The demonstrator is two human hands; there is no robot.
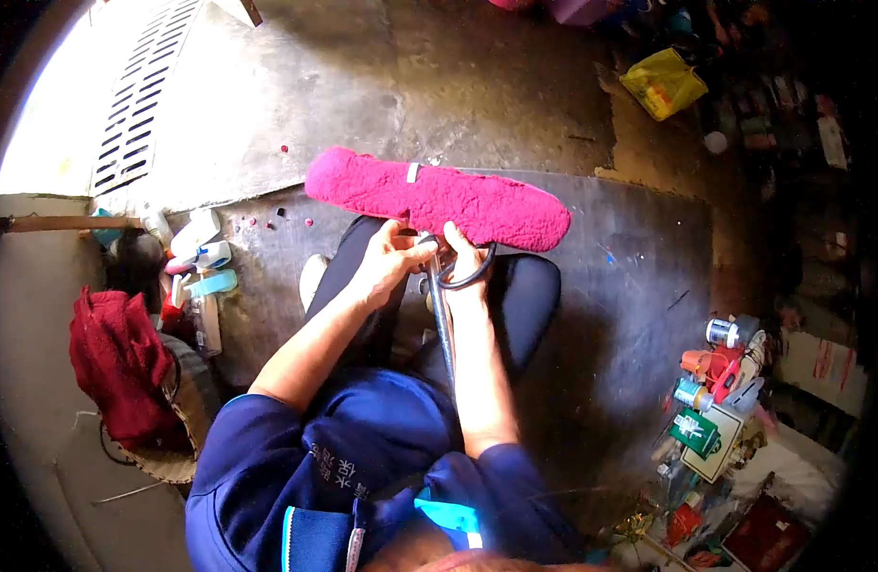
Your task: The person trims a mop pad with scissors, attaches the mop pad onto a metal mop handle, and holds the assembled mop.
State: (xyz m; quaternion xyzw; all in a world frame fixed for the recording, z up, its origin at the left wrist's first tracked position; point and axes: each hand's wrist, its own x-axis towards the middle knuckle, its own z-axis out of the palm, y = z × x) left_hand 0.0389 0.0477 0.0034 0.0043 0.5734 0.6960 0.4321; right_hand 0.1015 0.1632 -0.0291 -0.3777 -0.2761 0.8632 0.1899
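Blue shirt (372,419); twelve o'clock, pink mop head (477,203), seemingly mounted; black loop (471,283) slack; left fingers (415,254) pinching pole (444,329); right fingers' (453,235) hold unclear.

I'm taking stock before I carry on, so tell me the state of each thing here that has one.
Pink pad: crosswise at the pole's end; joint unclear.
Pole: held, slanting.
Left hand: fingers closed on the pole.
Right hand: beside the pole; grip unclear.
Red cloth: bunched, in the basket.
Yellow bag: crumpled, on the floor.
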